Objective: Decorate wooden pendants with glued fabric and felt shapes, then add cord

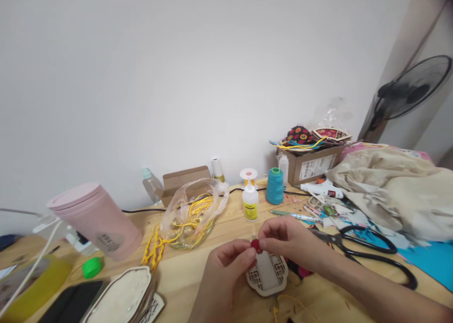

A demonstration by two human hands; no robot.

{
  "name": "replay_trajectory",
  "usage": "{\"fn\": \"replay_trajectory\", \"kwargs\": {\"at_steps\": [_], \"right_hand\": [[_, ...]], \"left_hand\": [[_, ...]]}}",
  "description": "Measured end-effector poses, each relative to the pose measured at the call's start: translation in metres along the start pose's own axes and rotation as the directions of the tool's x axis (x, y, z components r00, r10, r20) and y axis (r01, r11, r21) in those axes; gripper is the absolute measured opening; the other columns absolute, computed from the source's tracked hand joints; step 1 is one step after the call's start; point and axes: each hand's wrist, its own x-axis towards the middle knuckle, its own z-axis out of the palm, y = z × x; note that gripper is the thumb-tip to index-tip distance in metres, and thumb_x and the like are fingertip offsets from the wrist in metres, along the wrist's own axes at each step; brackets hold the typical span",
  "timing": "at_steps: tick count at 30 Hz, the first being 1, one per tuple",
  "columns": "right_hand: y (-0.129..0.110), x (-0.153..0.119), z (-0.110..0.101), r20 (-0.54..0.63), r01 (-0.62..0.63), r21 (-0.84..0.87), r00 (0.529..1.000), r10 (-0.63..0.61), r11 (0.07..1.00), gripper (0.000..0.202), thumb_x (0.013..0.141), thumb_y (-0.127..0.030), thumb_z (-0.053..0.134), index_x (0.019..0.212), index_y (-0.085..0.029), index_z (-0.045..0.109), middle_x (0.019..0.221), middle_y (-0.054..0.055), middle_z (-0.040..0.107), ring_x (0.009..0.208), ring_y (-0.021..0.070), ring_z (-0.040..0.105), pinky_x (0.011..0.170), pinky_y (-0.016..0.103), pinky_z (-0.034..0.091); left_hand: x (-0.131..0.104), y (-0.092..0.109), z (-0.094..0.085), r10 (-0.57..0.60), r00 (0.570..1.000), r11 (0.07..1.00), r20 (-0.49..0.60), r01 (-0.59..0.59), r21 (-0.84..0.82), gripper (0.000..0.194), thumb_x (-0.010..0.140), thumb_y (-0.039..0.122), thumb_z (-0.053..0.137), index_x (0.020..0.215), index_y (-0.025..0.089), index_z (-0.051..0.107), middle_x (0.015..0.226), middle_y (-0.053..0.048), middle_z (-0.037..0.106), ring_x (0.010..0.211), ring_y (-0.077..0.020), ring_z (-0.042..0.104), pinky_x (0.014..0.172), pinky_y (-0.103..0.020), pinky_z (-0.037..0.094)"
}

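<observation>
My left hand [231, 264] and my right hand [283, 240] meet near the front middle of the table. Between their closed fingertips is a small dark-red piece [255, 244], pinched from both sides; its exact kind is too small to make out. Directly below lies a pale wooden plaque [272, 276] with a scalloped edge and cut-out lattice on both sides, and the fingers partly cover its upper end. A yellow cord [276, 309] trails at its lower edge. Dark patterned fabric [300, 270] shows under my right wrist.
A glue bottle [250, 202] and a teal thread cone [275, 187] stand behind my hands. Black-handled scissors [368, 250] and paper scraps lie right. Leftward are a bag of yellow cords [191, 214], stacked wooden plaques [122, 294], a phone [72, 301] and a pink tumbler [101, 219].
</observation>
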Motion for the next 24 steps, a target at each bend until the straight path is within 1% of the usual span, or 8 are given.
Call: {"fn": "replay_trajectory", "kwargs": {"at_steps": [5,8,13,15,18,21,23,24], "right_hand": [[-0.011,-0.006,-0.007,0.034,0.132,-0.306,0.991,-0.128,0.943,0.009,0.064,-0.012,0.05,0.061,-0.014,0.058,0.053,-0.004,0.048,0.05,0.0074,0.041,0.047,0.018,0.032],[-0.015,-0.011,-0.008,0.082,0.169,-0.449,0.986,-0.148,0.878,0.01,0.06,-0.01,0.051,0.061,-0.015,0.06,0.054,-0.004,0.05,0.053,0.0084,0.043,0.049,0.018,0.034],[-0.02,-0.011,-0.008,0.145,0.236,-0.533,0.972,-0.187,0.813,0.011,0.061,-0.011,0.052,0.064,-0.016,0.061,0.057,-0.003,0.054,0.057,0.0096,0.046,0.051,0.018,0.035],[-0.025,-0.012,-0.015,0.16,0.261,-0.538,0.965,-0.207,0.801,0.01,0.064,-0.012,0.052,0.065,-0.016,0.061,0.059,-0.003,0.054,0.056,0.0092,0.045,0.05,0.018,0.035],[-0.029,-0.026,-0.041,0.114,0.215,-0.608,0.976,-0.184,0.765,0.01,0.07,-0.015,0.049,0.066,-0.018,0.058,0.059,-0.003,0.052,0.055,0.0097,0.045,0.05,0.019,0.036],[-0.02,-0.057,-0.076,0.039,0.092,-0.771,0.995,-0.097,0.631,0.009,0.068,-0.013,0.05,0.069,-0.02,0.056,0.067,-0.001,0.055,0.063,0.0129,0.049,0.058,0.023,0.038],[-0.006,-0.078,-0.095,-0.002,0.035,-0.851,0.998,-0.07,0.524,0.015,0.064,-0.01,0.051,0.074,-0.021,0.054,0.076,0.001,0.057,0.07,0.0157,0.051,0.062,0.025,0.039],[0.002,-0.087,-0.1,-0.014,0.016,-0.881,0.998,-0.061,0.474,0.014,0.067,-0.009,0.048,0.072,-0.021,0.053,0.077,0.002,0.056,0.07,0.0162,0.051,0.062,0.026,0.039]], "left_hand": [[-0.003,0.008,0.003,0.026,1.0,0.985,0.014,-0.028,0.171,0.019,0.059,0.033,0.068,0.063,0.014,0.067,0.059,-0.003,0.065,0.06,-0.0155,0.058,0.058,-0.022,0.042],[-0.006,0.014,0.006,0.049,0.998,0.956,0.044,-0.059,0.288,0.015,0.06,0.029,0.067,0.058,0.014,0.066,0.055,-0.001,0.063,0.055,-0.0121,0.055,0.054,-0.019,0.041],[-0.007,0.016,0.008,-0.065,0.996,0.924,0.057,0.039,0.381,0.008,0.059,0.023,0.067,0.055,0.015,0.069,0.048,0.0,0.063,0.042,-0.009,0.048,0.045,-0.019,0.039],[-0.007,0.015,0.006,-0.082,0.996,0.932,0.033,0.065,0.357,0.01,0.057,0.024,0.069,0.056,0.014,0.069,0.049,-0.003,0.064,0.044,-0.0095,0.05,0.045,-0.017,0.039],[-0.005,0.012,0.002,-0.105,0.994,0.965,-0.024,0.107,0.239,0.015,0.055,0.026,0.071,0.056,0.012,0.068,0.048,-0.003,0.064,0.046,-0.0085,0.053,0.048,-0.015,0.041],[-0.003,0.007,0.001,-0.175,0.983,0.983,-0.049,0.177,0.057,0.017,0.052,0.025,0.075,0.057,0.011,0.067,0.05,-0.003,0.064,0.048,-0.0085,0.056,0.052,-0.016,0.044],[-0.002,0.004,0.003,-0.217,0.976,0.975,-0.027,0.216,-0.05,0.018,0.05,0.023,0.077,0.058,0.011,0.066,0.052,-0.003,0.065,0.05,-0.0088,0.058,0.054,-0.016,0.047],[-0.002,0.003,0.005,-0.229,0.973,0.97,-0.006,0.227,-0.09,0.018,0.05,0.021,0.077,0.058,0.01,0.066,0.052,-0.003,0.064,0.049,-0.0083,0.057,0.055,-0.016,0.047]]}}
